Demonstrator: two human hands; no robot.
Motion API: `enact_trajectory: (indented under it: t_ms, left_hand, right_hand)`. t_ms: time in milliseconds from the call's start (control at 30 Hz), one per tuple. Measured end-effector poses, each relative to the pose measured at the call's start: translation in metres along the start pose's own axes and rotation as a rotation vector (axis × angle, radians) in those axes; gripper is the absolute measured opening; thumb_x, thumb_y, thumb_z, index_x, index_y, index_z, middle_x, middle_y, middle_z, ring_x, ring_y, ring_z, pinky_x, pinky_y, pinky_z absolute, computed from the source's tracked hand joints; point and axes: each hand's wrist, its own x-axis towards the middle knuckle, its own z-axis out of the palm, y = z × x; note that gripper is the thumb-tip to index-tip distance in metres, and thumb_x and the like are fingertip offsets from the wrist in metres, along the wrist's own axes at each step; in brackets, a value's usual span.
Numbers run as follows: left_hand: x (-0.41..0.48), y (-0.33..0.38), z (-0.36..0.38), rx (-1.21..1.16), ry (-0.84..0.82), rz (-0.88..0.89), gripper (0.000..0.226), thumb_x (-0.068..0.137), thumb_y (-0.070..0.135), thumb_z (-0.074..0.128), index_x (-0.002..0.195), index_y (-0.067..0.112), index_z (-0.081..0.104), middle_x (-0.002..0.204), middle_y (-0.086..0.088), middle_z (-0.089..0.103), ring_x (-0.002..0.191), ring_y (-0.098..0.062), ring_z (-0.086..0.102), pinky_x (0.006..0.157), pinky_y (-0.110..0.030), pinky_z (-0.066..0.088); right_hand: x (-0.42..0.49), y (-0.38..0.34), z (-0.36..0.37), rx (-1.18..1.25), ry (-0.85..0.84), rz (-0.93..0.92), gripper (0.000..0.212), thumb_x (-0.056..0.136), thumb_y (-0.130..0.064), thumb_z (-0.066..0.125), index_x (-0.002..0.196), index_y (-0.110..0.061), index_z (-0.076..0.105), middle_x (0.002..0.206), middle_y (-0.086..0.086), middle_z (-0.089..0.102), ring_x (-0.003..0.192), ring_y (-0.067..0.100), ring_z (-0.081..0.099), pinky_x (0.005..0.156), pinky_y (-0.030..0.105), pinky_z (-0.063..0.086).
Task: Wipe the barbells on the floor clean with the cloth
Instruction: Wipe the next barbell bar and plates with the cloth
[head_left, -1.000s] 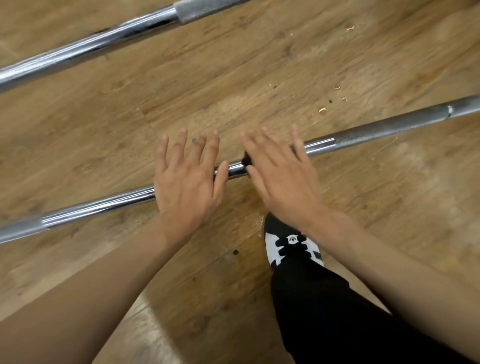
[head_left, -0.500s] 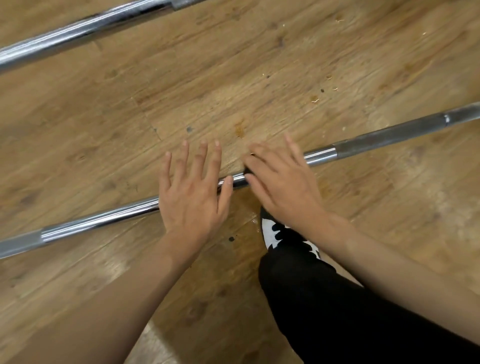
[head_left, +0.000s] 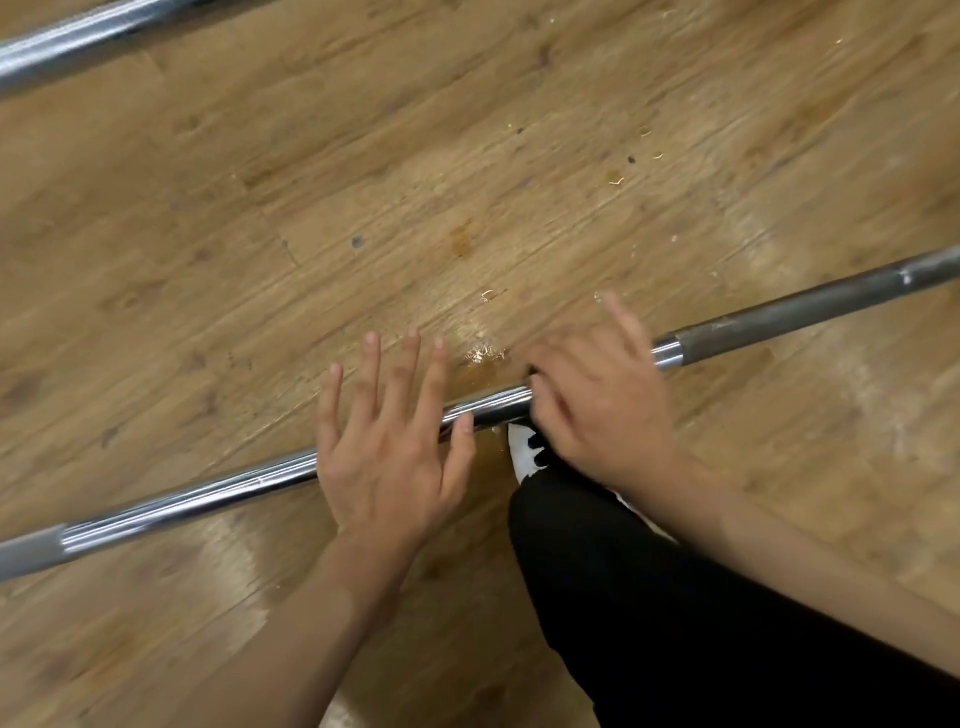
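The near barbell (head_left: 208, 499) lies on the wooden floor, running from lower left to upper right, with a chrome middle and a dull grey sleeve (head_left: 805, 306) at the right. My left hand (head_left: 389, 447) rests flat on the bar, fingers spread. My right hand (head_left: 602, 395) is on the bar just to the right, blurred, with most fingers curled over the shaft and one finger sticking out. A second barbell (head_left: 78, 36) crosses the top left corner. No cloth is in view.
My black trouser leg (head_left: 675, 597) and a black-and-white shoe (head_left: 524, 449) are right behind the bar, under my right hand. Small crumbs and a shiny scrap (head_left: 485, 356) lie on the floor beyond the bar.
The right hand's fingers, flat before, have curled over the bar. The left hand stays flat. The near bar sits lower in the view, and the far bar nearer the top.
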Motion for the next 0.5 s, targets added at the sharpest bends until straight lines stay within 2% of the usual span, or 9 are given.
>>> enact_trajectory:
  t_ms: [100, 200, 233, 267, 367, 433, 500]
  left_hand:
    - [-0.005, 0.003, 0.0, -0.009, -0.011, -0.012, 0.059, 0.108, 0.048, 0.034, 0.155, 0.016, 0.051, 0.155, -0.009, 0.055, 0.15, -0.034, 0.043, 0.123, -0.055, 0.031]
    - [-0.007, 0.005, 0.001, -0.015, -0.011, -0.025, 0.061, 0.107, 0.049, 0.032, 0.153, 0.015, 0.053, 0.153, -0.008, 0.057, 0.149, -0.033, 0.045, 0.122, -0.054, 0.033]
    - [-0.007, 0.005, 0.002, -0.017, -0.011, -0.026, 0.061, 0.107, 0.049, 0.032, 0.153, 0.015, 0.054, 0.152, -0.008, 0.058, 0.148, -0.033, 0.045, 0.121, -0.054, 0.034]
    - [-0.007, 0.005, 0.002, -0.021, -0.014, -0.027, 0.061, 0.107, 0.049, 0.032, 0.152, 0.015, 0.054, 0.152, -0.008, 0.058, 0.149, -0.033, 0.045, 0.121, -0.054, 0.034]
    - [-0.004, 0.003, 0.002, -0.033, -0.035, -0.019, 0.063, 0.108, 0.051, 0.027, 0.153, 0.015, 0.054, 0.153, -0.008, 0.056, 0.15, -0.033, 0.043, 0.121, -0.053, 0.033]
    - [-0.001, 0.0, 0.002, -0.042, -0.045, -0.013, 0.064, 0.108, 0.052, 0.026, 0.153, 0.015, 0.053, 0.154, -0.008, 0.056, 0.15, -0.033, 0.042, 0.122, -0.053, 0.033]
    - [0.004, -0.002, 0.003, -0.053, -0.057, -0.025, 0.064, 0.107, 0.051, 0.026, 0.153, 0.014, 0.053, 0.154, -0.009, 0.056, 0.151, -0.034, 0.041, 0.123, -0.053, 0.03]
  right_hand:
    - [-0.024, 0.046, -0.019, -0.123, 0.088, 0.283, 0.027, 0.101, -0.021, 0.048, 0.101, -0.011, 0.073, 0.099, 0.003, 0.072, 0.095, 0.026, 0.066, 0.119, 0.063, 0.027]
    - [-0.025, 0.043, -0.022, -0.145, 0.078, 0.471, 0.029, 0.099, -0.02, 0.047, 0.105, -0.008, 0.073, 0.1, 0.007, 0.07, 0.097, 0.032, 0.064, 0.119, 0.057, 0.03]
    - [-0.019, 0.03, -0.017, -0.142, 0.049, 0.459, 0.031, 0.098, -0.02, 0.046, 0.103, -0.007, 0.073, 0.099, 0.01, 0.07, 0.096, 0.035, 0.063, 0.118, 0.054, 0.032]
    - [-0.013, 0.013, -0.011, -0.131, 0.003, 0.367, 0.031, 0.096, -0.021, 0.046, 0.102, -0.007, 0.073, 0.099, 0.011, 0.07, 0.095, 0.036, 0.063, 0.117, 0.053, 0.034]
    - [-0.005, -0.033, 0.008, -0.026, -0.139, -0.045, 0.037, 0.101, -0.026, 0.046, 0.123, -0.008, 0.071, 0.115, 0.01, 0.071, 0.108, 0.03, 0.064, 0.122, 0.052, 0.031]
    - [-0.001, -0.02, 0.002, -0.023, -0.153, -0.09, 0.039, 0.103, -0.027, 0.045, 0.129, -0.009, 0.067, 0.122, 0.008, 0.07, 0.116, 0.026, 0.063, 0.126, 0.053, 0.023]
    - [-0.009, 0.015, -0.006, -0.06, -0.091, 0.023, 0.034, 0.1, -0.023, 0.048, 0.124, -0.009, 0.067, 0.122, 0.009, 0.07, 0.12, 0.027, 0.063, 0.126, 0.058, 0.02]
